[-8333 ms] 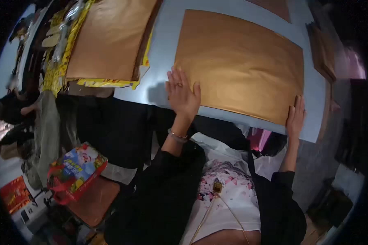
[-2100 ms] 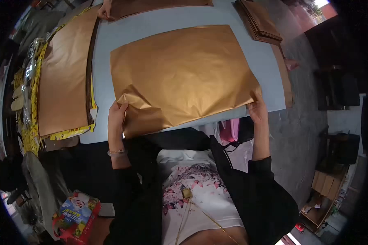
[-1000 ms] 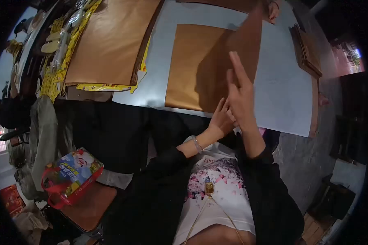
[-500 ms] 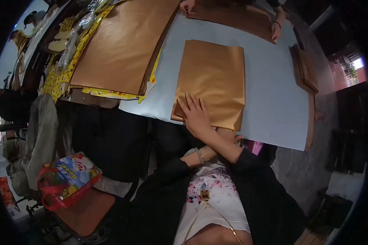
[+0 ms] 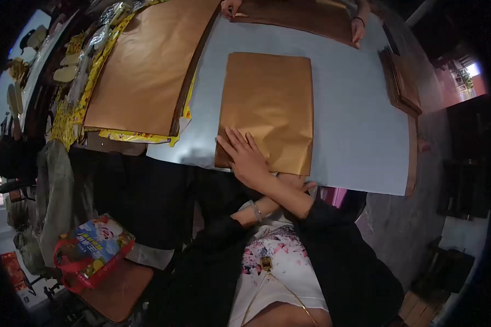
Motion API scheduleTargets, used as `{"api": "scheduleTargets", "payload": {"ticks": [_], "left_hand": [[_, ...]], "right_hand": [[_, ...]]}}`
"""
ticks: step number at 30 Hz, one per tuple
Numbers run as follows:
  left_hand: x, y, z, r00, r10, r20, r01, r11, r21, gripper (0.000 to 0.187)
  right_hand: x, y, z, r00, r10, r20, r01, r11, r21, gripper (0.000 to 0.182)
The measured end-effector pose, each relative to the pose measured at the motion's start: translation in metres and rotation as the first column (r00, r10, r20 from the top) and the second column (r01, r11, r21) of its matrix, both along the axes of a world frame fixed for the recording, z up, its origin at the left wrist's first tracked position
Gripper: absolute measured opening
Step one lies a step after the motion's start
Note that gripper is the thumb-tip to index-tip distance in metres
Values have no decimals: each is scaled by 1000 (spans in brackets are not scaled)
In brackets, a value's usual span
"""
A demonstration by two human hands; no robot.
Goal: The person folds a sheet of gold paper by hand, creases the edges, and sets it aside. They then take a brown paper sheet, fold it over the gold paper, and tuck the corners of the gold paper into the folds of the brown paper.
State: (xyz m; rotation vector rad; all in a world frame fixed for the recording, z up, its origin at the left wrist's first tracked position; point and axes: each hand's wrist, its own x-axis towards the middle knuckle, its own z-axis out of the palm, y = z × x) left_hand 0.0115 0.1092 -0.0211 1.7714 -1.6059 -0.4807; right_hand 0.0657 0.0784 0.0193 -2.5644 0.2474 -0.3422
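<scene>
A folded sheet of brown paper [image 5: 267, 92] lies on the pale table covering, close to the near edge. My forearms cross in front of it. My right hand [image 5: 248, 161] rests flat on its lower left part, fingers stretched and slightly apart. Under the right forearm, my left hand [image 5: 293, 182] reaches to the paper's near edge at the lower right. Its thumb sticks out to the side, while the other fingers are hidden under or inside the paper. A bracelet circles the left wrist.
A stack of large brown sheets [image 5: 147, 71] lies at the left over yellow printed wrapping [image 5: 142, 137]. Across the table, another person's hands [image 5: 358, 30] touch a darker brown sheet [image 5: 300, 19]. Folded brown papers [image 5: 400, 82] sit at the right edge. A colourful bag [image 5: 95, 248] rests on a stool [image 5: 117, 289].
The whole view has shifted a little, so the table and paper appear further left. Both my hands keep nearly the same places on the paper.
</scene>
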Motion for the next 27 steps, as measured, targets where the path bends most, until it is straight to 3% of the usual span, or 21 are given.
{"api": "scheduleTargets", "payload": {"ticks": [15, 27], "left_hand": [[1, 4, 0, 1000, 8, 18, -7, 998, -56, 40], [0, -3, -4, 996, 71, 58, -64, 990, -124, 38]], "right_hand": [[-2, -1, -2, 996, 74, -52, -75, 997, -19, 65], [0, 3, -9, 995, 65, -81, -81, 977, -199, 68]]}}
